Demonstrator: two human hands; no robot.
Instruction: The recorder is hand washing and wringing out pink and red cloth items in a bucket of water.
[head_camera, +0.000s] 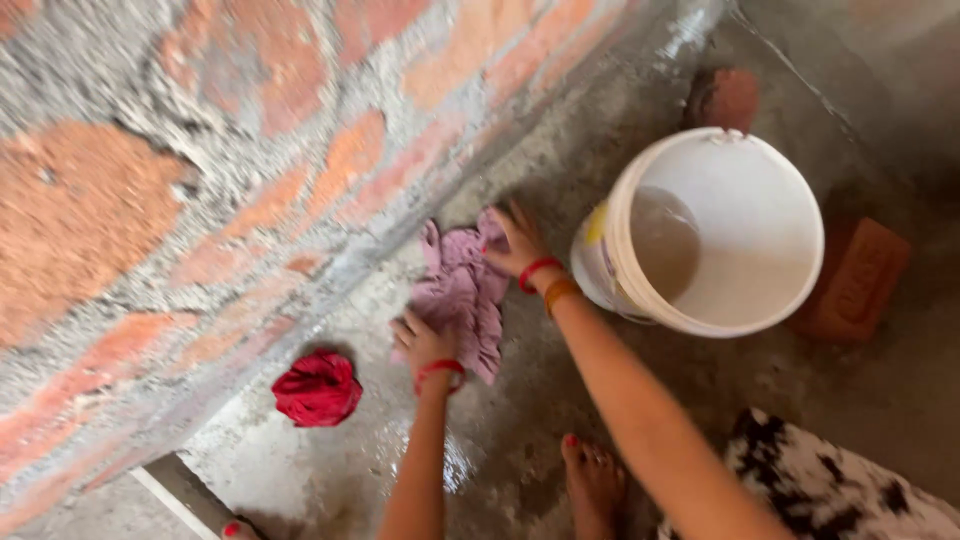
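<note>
Head view. Nearest the camera, at the bottom right, lies a white fabric with black blotches (830, 480), and beside it a bare foot (593, 480) with red-painted nails stands on the wet concrete floor (520, 430). Two forearms reach up from the lower edge toward a brick wall (200, 180) with rough grey mortar.

The pink cloth (462, 295) lies crumpled and partly spread on the floor, close against the foot of the wall. The left hand (422, 342), with a red band at the wrist, rests on the lower left edge of the cloth, fingers extended and flat; its grip is open, pressing rather than clasping. The right hand (515, 240), with red and orange bands at the wrist, lies on the upper right part of the cloth, fingers spread; its grip is likewise open.

A red cloth (317, 388) sits bunched on the floor, left of the pink one and apart from it. A white bucket (745, 225), holding a little cloudy water, stands just right of the right hand. One brick (858, 280) lies beside the bucket, another (722, 97) behind it.

Handling note: the pink cloth appears soft, limp and probably damp, hence light but clinging to the floor. It is best gathered by pinching a bunched fold or an edge.
</note>
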